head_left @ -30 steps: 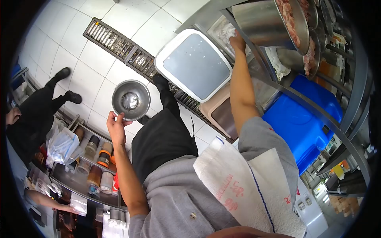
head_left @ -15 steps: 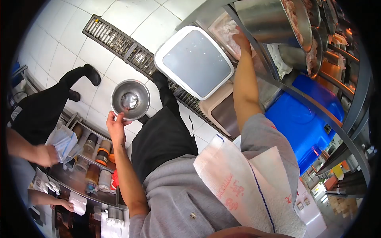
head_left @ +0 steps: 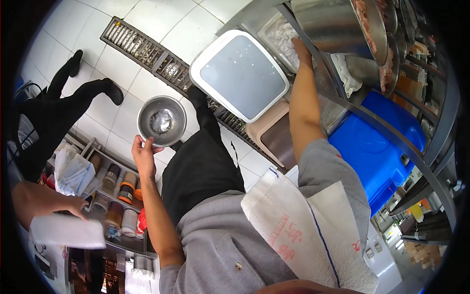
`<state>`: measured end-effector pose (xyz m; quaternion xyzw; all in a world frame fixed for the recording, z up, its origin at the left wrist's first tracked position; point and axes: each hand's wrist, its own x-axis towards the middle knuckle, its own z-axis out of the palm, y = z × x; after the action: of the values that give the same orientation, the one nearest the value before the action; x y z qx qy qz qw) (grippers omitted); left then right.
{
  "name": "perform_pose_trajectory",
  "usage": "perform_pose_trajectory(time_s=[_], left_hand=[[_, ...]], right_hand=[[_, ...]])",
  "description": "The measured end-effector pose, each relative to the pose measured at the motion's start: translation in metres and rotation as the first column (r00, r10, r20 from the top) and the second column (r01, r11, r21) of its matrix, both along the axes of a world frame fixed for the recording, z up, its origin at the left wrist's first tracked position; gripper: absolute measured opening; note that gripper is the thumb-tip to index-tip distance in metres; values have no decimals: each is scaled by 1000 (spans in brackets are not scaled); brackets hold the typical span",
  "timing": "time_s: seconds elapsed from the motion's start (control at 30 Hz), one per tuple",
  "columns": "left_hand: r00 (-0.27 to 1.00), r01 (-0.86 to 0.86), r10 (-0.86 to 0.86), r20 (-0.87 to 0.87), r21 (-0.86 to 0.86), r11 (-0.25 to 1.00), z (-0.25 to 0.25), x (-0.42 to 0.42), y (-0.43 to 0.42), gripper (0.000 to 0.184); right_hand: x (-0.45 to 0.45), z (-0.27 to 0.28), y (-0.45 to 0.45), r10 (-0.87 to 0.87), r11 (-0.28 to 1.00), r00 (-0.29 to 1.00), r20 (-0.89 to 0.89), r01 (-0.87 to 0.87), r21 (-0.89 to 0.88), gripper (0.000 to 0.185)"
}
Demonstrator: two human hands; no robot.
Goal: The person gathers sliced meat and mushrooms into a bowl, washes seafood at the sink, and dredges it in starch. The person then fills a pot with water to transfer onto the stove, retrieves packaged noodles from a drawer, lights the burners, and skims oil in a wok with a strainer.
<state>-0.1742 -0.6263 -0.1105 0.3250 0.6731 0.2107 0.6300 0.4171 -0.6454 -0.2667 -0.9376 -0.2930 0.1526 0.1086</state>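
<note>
My left hand (head_left: 144, 153) grips the near rim of a round metal bowl (head_left: 177, 110), thumb and fingers pinching its edge. The bowl's inside is shiny and I make out no contents. My right hand (head_left: 301, 51) reaches down into a clear tub (head_left: 266, 33) of white, clumpy stuff (head_left: 285, 40) that I cannot name. Its fingers are mostly hidden, so their grip does not show. Beside that tub sits a large white-rimmed bin with a grey lid (head_left: 240, 76).
A metal rack (head_left: 377, 125) holding steel pots of meat (head_left: 364, 24) is close on my right, above a blue container (head_left: 377, 147). A floor drain grate (head_left: 147, 51) crosses ahead. At left are a spice-jar shelf (head_left: 115, 196) and a co-worker's hand (head_left: 73, 206) by a white, blurred item (head_left: 68, 231).
My right hand has shifted slightly within the tub, whose reddish tint has faded to white. The bowl has hardly moved. At left, the co-worker's arm and a white item have moved; another person's legs appear.
</note>
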Motion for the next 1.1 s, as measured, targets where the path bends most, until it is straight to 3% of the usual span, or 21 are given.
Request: perform_pose_trajectory(time_s=[0.07,0.17,0.23,0.3,0.4,0.43,0.5,0.53,0.6,0.63,0.7,0.77,0.83,0.87,0.9,0.93,1.03,1.07,1.1], left_hand=[[1000,-13,13,20,-5,1000,-1,2,1,15],[999,-9,9,36,5,1000,1,17,5,14],[997,44,-44,69,0,999,0,38,12,11],[991,81,-85,103,45,996,2,72,20,10],[964,162,-172,204,65,985,-5,120,31,12],[951,181,-192,240,69,981,-3,137,34,13],[930,276,-288,229,84,958,-12,158,38,15],[919,271,-280,278,70,960,-16,166,39,17],[913,267,-273,302,61,962,-21,172,42,18],[910,261,-264,320,50,964,-23,173,44,18],[916,267,-266,301,41,963,-21,169,48,15],[906,229,-224,360,28,973,-15,164,48,9],[903,250,-241,357,21,968,-13,159,49,5],[907,245,-233,350,11,969,-12,158,49,7],[911,240,-226,345,2,971,-11,157,49,8],[910,241,-227,347,3,970,-12,155,49,8],[916,231,-218,336,0,973,-15,149,47,10],[923,214,-200,329,-7,977,-14,146,48,11],[930,196,-182,320,-14,980,-14,144,49,12]], right_hand=[[33,-35,-20,-66,992,989,-134,79,94,55],[5,2,-14,-172,816,853,-493,404,413,43],[-23,43,-5,-38,640,694,-719,570,515,36],[-63,85,4,181,541,519,-835,657,525,30],[-136,140,15,382,563,327,-865,660,498,23],[-156,154,17,379,563,327,-866,661,496,23],[-182,171,19,311,771,296,-903,478,422,24],[-181,170,20,310,770,298,-903,478,422,24],[-175,168,24,173,773,495,-851,467,429,25],[-163,159,23,173,771,498,-850,469,432,25],[-114,114,20,-89,702,683,-725,559,440,25],[-60,44,18,-237,761,816,-527,493,421,35],[-35,12,23,-191,907,865,-463,336,254,43],[-33,-1,27,-190,906,864,-466,337,255,43],[-37,-6,33,-68,981,973,-222,106,164,46],[-38,-9,36,102,995,995,19,-102,12,48],[-49,21,42,-19,988,995,-97,4,-154,51],[-44,7,34,-57,998,997,-51,55,-38,55],[-42,8,33,-56,998,997,-50,54,-38,55]])
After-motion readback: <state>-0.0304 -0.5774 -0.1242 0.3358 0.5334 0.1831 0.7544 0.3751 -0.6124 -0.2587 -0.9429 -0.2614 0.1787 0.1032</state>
